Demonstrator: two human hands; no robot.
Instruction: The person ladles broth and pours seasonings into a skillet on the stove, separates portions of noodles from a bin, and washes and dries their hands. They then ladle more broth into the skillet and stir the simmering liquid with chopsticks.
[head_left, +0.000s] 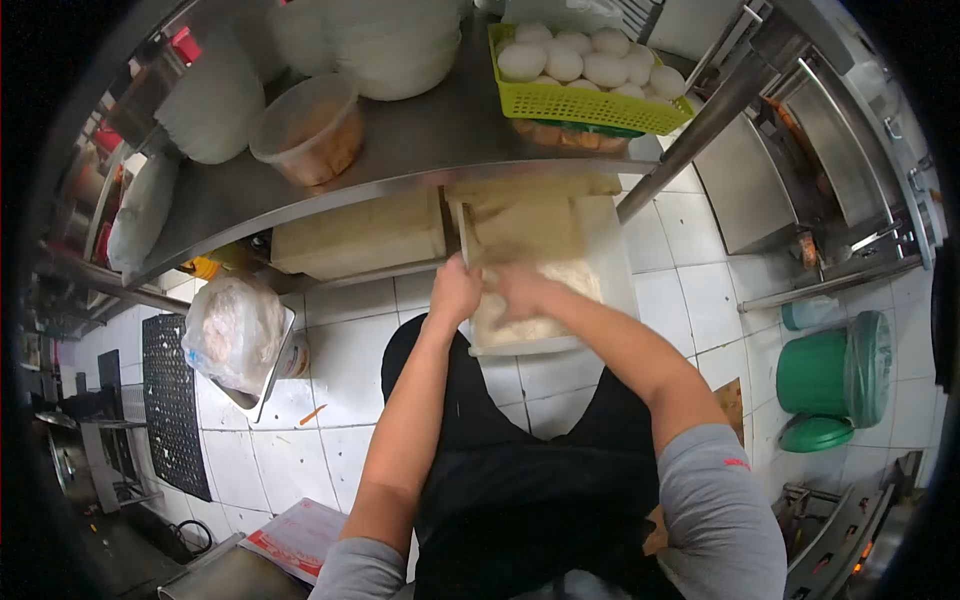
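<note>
Fingers, left hand [457, 290]: curled at the left wall of the bin; whether they clasp it cannot be told. Fingers, right hand [515, 290]: down inside the bin, over the powder, blurred; open or closed, cannot be told.

Left to right:

Mat [175, 400], black, perforated, rectangular, flat on a white-tiled floor [340, 345]; long axis roughly away from the person.

Bowls [210, 110], pale, stacked, on the metal counter [430, 130], which is smooth and grey.

Bag [235, 335], thin crinkled plastic, pale bulging contents, resting on a metal tray [252, 405].

Tub [310, 130], round, translucent plastic, orange contents, on the counter.

Strip [313, 414], orange, slim, lying aslant on the tiles.

Box [360, 235], pale, rectangular, below the counter.

Bin [615, 270], whitish, rectangular, open-topped, partly under the counter's edge, before the person's knees; near end towards the person, long axis running away from them. Within, powder [570, 280], off-white, loose, uneven; tan surface towards the far end.

Basket [590, 103], lime-green latticed plastic, heaped with eggs [605, 68], white, smooth, oval; long side roughly crosswise.

Bucket [815, 370], green, round, plastic-lined, on the floor.
</note>
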